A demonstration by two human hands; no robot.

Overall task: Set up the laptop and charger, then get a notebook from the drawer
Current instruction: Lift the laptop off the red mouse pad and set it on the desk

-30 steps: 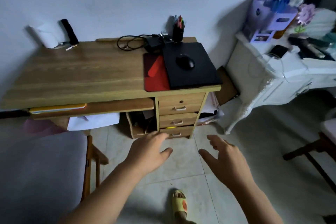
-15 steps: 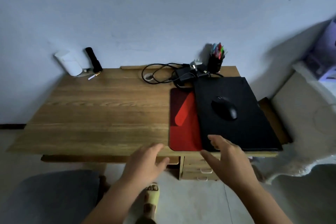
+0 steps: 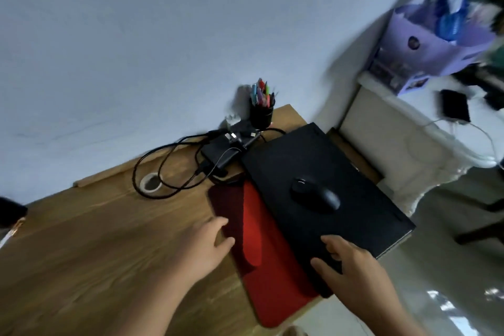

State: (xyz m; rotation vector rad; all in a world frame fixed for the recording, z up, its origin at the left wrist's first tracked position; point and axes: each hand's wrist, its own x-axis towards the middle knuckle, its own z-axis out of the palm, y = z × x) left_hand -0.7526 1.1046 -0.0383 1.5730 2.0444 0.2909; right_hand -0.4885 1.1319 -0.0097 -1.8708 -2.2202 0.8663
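A closed black laptop [image 3: 313, 172] lies at the right end of the wooden desk [image 3: 95, 240], with a black mouse [image 3: 316, 196] on its lid. It partly overlaps a red mat [image 3: 261, 254]. The black charger brick [image 3: 221, 155] and its looped cable [image 3: 166, 166] sit behind the mat, near the wall. My right hand [image 3: 354, 267] hovers over the laptop's near corner with fingers spread, thumb at the laptop's edge. My left hand [image 3: 204, 248] is open above the desk, fingertips at the mat's left edge. The drawers are out of view.
A black pen cup [image 3: 261, 114] with coloured pens stands at the back by the wall. A roll of tape [image 3: 150, 181] lies inside the cable loop. A white cabinet [image 3: 409, 144] with a purple box [image 3: 425, 54] stands to the right.
The view has tilted and moved closer to the desk's right end. Both hands have advanced from the desk's front edge onto the mat and laptop.
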